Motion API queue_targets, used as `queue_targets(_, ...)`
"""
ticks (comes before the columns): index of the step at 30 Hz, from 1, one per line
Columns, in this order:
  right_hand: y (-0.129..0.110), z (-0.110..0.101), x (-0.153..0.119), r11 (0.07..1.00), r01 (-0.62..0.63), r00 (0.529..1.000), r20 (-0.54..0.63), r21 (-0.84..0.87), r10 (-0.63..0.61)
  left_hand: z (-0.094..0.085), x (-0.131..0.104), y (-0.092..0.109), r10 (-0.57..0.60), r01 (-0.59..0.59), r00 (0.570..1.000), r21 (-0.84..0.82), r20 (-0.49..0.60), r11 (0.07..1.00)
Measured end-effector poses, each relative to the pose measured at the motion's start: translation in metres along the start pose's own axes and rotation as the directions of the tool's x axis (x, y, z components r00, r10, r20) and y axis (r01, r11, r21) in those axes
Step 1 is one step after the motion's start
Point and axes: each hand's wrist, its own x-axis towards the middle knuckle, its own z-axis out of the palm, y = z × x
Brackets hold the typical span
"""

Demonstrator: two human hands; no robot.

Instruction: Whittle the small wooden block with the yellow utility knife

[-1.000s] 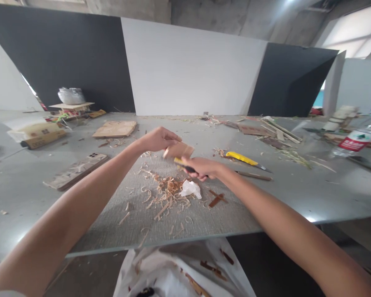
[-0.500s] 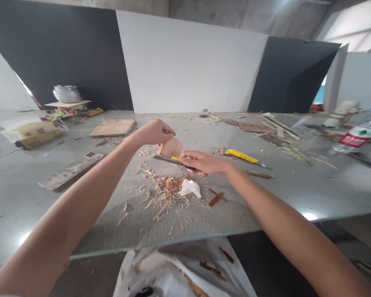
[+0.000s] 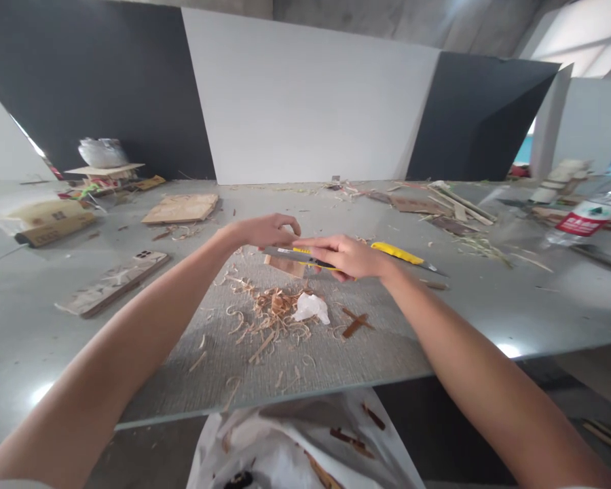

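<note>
My right hand (image 3: pixel 339 257) is closed round a utility knife (image 3: pixel 298 255) with a yellow and black body, its grey blade pointing left. Under the blade lies a pale wooden block (image 3: pixel 285 266), partly hidden. My left hand (image 3: pixel 272 231) is just behind the block, fingers bent; what its fingertips hold is mostly hidden, but they meet the block's far side. Curled wood shavings (image 3: pixel 278 305) are heaped in front, beside a crumpled white piece (image 3: pixel 311 309). Two crossed brown strips (image 3: pixel 356 322) lie to the right.
A yellow-handled knife (image 3: pixel 398 254) lies right of my right hand. Further right are wood strips (image 3: pixel 463 204) and a bottle (image 3: pixel 583 221). On the left are a patterned phone (image 3: pixel 115 282), a wooden board (image 3: pixel 180 208) and a package (image 3: pixel 56 227).
My left hand has lowered and turned flatter over the block. The block has tilted down, and my right hand has moved slightly up and right with the knife.
</note>
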Motion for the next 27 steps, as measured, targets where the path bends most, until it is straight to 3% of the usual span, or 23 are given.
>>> queue_targets(5,-0.002,-0.006,-0.004,0.998,-0.013,1.000,0.022,0.065,0.011,0.001,-0.007,0.001,0.101,-0.101,0.994,0.000,-0.050,0.995)
queue_targets(9,0.003,0.002,0.001,0.992,-0.066,0.997,0.036,0.110,0.063,0.003,-0.008,0.003,0.090,-0.092,0.995,-0.031,-0.052,0.995)
queue_targets(15,0.005,0.032,0.014,0.998,-0.024,0.990,0.135,-0.056,0.032,0.004,0.002,0.007,0.145,-0.139,0.985,0.072,-0.096,0.988)
queue_targets(18,-0.002,0.031,0.010,0.999,0.001,0.983,0.184,-0.051,0.008,0.002,0.004,0.004,0.157,-0.151,0.983,0.064,-0.095,0.986)
queue_targets(22,-0.011,0.013,-0.001,0.995,0.049,0.998,0.030,-0.083,-0.046,-0.001,-0.002,-0.002,0.167,-0.167,0.981,0.008,-0.095,0.986)
queue_targets(24,-0.011,0.006,-0.003,0.986,0.118,0.990,-0.066,-0.116,-0.126,-0.002,-0.005,-0.003,0.152,-0.152,0.985,0.008,-0.085,0.988)
queue_targets(27,-0.007,0.005,-0.002,0.966,0.192,0.970,-0.117,-0.174,-0.214,-0.003,-0.005,-0.005,0.121,-0.119,0.990,0.031,-0.079,0.992)
